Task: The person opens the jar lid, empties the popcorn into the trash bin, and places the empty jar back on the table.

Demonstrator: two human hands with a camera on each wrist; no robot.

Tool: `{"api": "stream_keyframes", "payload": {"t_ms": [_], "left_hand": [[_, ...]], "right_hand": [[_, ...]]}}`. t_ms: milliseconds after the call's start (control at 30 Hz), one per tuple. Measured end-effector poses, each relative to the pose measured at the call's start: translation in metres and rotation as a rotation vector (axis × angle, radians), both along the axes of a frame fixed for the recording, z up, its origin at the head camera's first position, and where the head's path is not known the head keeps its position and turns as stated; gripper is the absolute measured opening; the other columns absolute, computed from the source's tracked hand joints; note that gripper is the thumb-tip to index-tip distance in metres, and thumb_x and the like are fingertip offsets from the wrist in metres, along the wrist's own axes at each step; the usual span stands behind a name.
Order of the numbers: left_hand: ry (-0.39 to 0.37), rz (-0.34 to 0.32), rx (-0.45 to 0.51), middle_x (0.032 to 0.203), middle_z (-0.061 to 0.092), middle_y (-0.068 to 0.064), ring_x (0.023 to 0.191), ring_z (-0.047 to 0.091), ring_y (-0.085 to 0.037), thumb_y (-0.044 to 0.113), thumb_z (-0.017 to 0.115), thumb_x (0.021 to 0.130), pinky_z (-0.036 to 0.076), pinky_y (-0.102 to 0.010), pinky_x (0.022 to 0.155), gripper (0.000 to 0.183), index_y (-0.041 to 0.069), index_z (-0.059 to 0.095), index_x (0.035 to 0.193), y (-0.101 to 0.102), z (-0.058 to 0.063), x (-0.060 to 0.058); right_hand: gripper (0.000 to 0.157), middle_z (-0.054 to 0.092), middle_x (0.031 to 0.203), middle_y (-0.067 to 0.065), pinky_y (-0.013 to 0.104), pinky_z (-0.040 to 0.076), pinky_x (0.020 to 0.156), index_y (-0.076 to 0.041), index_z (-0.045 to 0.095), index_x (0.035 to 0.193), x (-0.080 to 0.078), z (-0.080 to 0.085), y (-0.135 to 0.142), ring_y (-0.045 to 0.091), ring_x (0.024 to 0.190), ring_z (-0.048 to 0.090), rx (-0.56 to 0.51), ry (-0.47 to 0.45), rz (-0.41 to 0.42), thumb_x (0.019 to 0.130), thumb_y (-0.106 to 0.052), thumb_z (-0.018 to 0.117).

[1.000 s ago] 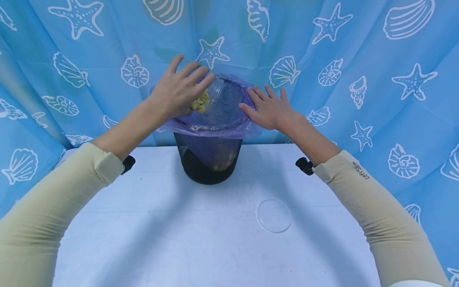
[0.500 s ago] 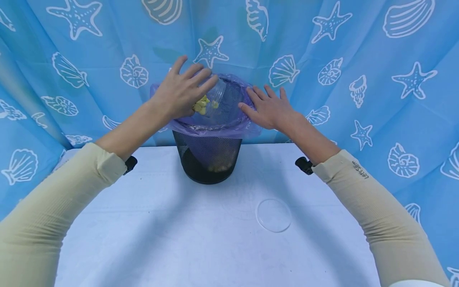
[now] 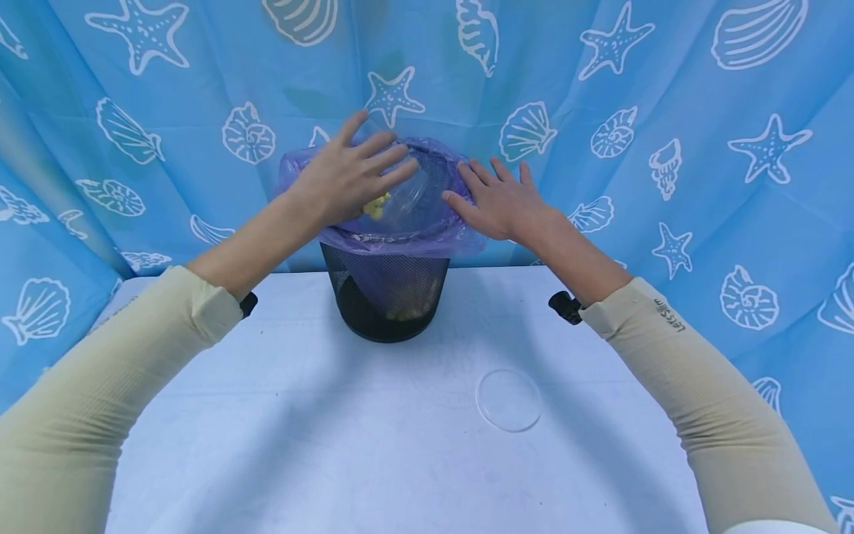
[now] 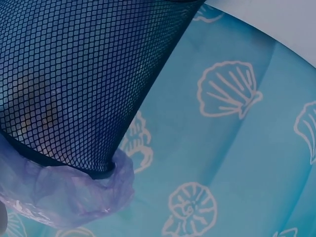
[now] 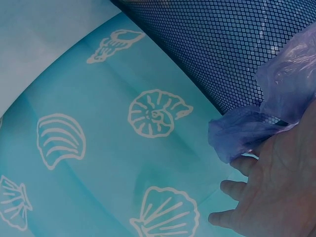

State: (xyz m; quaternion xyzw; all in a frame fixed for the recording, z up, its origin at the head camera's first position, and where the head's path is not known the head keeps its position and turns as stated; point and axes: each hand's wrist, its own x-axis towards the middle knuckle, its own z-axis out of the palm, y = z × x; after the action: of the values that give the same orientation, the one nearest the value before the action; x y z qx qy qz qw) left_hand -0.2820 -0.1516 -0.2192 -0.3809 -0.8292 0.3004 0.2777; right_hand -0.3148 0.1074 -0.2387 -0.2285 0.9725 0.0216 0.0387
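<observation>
My left hand [image 3: 350, 170] holds a clear plastic container [image 3: 412, 190] tilted over the mouth of a black mesh bin [image 3: 390, 293]. Yellow pieces [image 3: 376, 207] show below the hand; what they are is too small to tell. A purple bag [image 3: 400, 244] lines the bin and folds over its rim. On the rim's right side rests my right hand [image 3: 503, 202], fingers straight and spread. In the right wrist view its fingertips touch the bag's folded edge [image 5: 242, 133]. The left hand's thumb is hidden in the head view, and the left wrist view shows mainly mesh and bag.
A round clear lid [image 3: 510, 400] lies on the white table [image 3: 320, 445], in front of the bin and to the right. Behind the bin hangs a blue curtain [image 3: 440, 44] with white shells and starfish.
The left hand has shifted slightly right and down, tipping the container further. Fewer yellow pieces show below it. The right hand stays on the rim.
</observation>
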Motion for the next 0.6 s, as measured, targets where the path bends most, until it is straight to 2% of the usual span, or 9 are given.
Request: {"api": "stream_keyframes", "payload": {"t_ms": [300,600], "left_hand": [[-0.014,0.029,-0.056,0.15,0.04,-0.013,0.14,0.034,-0.033,0.027,0.087,0.077,0.009,-0.058,0.119,0.091,0.014,0.033,0.149,0.0018,-0.0002,0.0016],[-0.032,0.014,-0.034,0.15,0.04,-0.013,0.14,0.035,-0.033,0.027,0.088,0.077,0.008,-0.057,0.119,0.091,0.016,0.035,0.149,0.0021,-0.0003,0.001]], "right_hand": [[0.079,0.002,0.166,0.012,0.066,-0.009,0.113,-0.015,0.001,0.161,-0.0017,-0.0013,-0.0005,0.037,0.15,-0.006,0.0,0.001,0.002,0.101,-0.065,0.014],[0.079,0.002,0.166,0.012,0.065,-0.009,0.114,-0.015,0.002,0.161,-0.0026,-0.0018,-0.0003,0.036,0.15,-0.005,0.002,0.006,-0.009,0.101,-0.065,0.015]]}}
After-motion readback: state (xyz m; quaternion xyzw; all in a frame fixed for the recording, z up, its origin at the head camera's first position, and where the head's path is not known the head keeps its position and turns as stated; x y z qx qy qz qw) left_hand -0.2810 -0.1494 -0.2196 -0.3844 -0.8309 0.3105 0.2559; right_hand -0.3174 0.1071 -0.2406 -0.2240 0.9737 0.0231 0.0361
